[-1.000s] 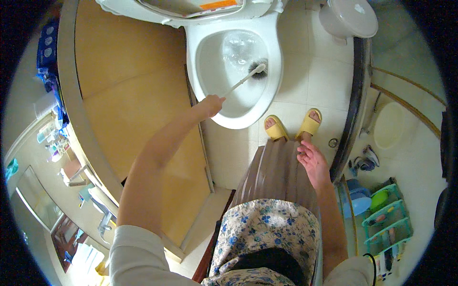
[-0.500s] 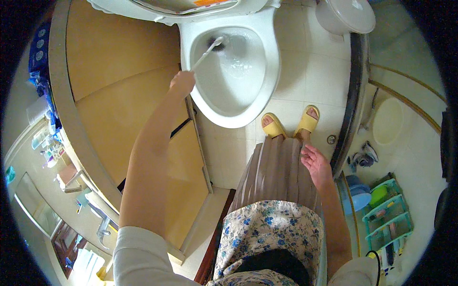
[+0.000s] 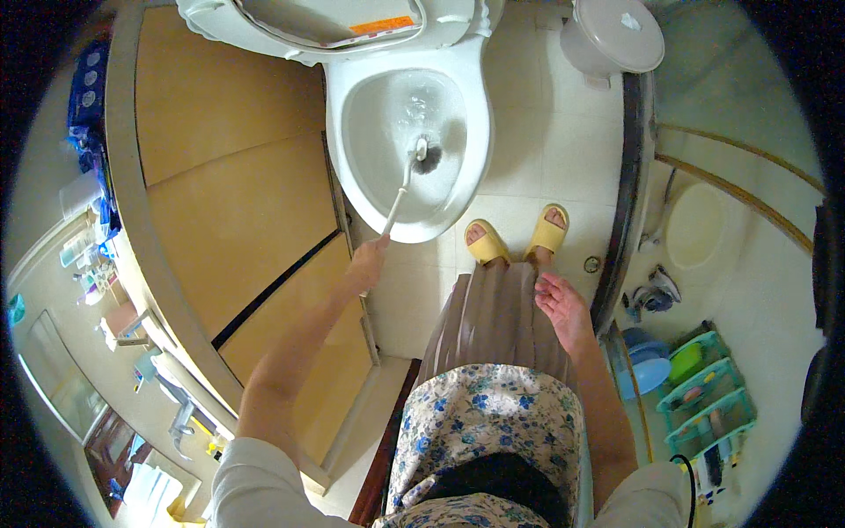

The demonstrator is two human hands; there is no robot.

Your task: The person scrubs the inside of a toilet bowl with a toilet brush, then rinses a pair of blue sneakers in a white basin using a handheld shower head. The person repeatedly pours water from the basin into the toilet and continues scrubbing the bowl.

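Observation:
My left hand (image 3: 365,263) is closed round the handle of a white toilet brush (image 3: 400,199). The brush reaches over the near left rim of the white toilet bowl (image 3: 480,132), and its dark bristles rest against the inner wall, right of the bowl's middle. Some water shows farther back in the bowl. Empty, with its fingers loosely apart, my right hand (image 3: 561,308) hangs in front of the grey-brown skirt (image 3: 480,326), below the yellow slippers.
A lidded pale bin (image 3: 612,40) stands at the far right, beside a dark raised sill (image 3: 627,176). Wooden cabinet doors (image 3: 238,158) run along the left. Teal shelves (image 3: 709,396) and blue basins (image 3: 647,365) sit at the lower right. The toilet lid (image 3: 308,22) is raised.
My left hand has drawn the brush toward me and right, from the bowl's far left to its near right part. My right hand has barely moved. The view has shifted slightly.

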